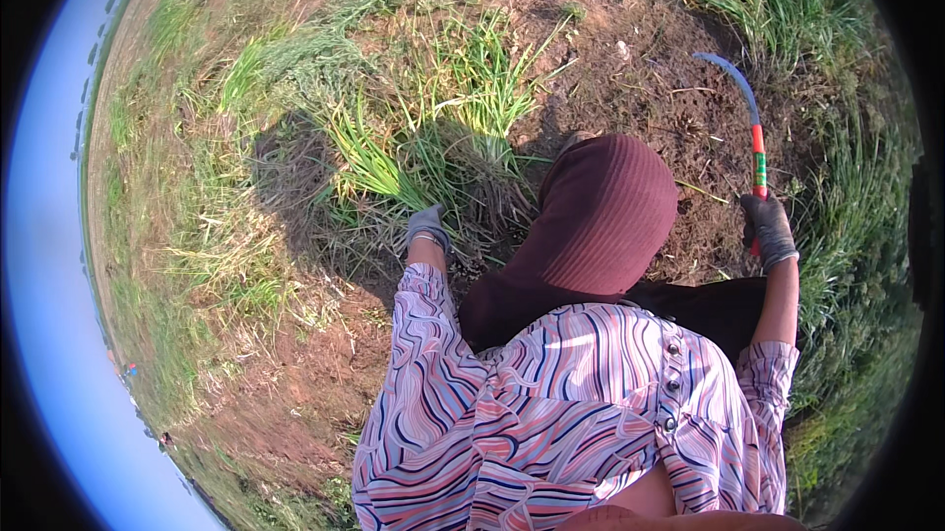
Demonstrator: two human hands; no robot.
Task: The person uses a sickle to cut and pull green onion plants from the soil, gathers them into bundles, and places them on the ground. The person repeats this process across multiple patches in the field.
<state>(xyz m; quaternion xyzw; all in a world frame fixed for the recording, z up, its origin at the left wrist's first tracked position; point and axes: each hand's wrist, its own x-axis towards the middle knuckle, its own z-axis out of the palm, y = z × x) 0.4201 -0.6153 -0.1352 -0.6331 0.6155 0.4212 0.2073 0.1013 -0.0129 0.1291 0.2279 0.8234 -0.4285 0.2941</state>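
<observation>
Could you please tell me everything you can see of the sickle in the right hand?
The sickle has a thin curved blade, bluish-grey like metal, arching up and to the left to a point. Below it runs a straight handle, red with green bands. It stands nearly upright over bare brown soil, beside tall grass. The gloved right hand wraps the handle's lower end, hiding it; nothing else touches it.

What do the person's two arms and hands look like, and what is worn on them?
Both hands wear dark grey work gloves: the left hand and the right hand. The long sleeves are of a loose shirt with a wavy striped pattern in pink, white, blue and dark lines, gathered at the cuffs. A short stretch of bare forearm shows between cuff and glove.
</observation>
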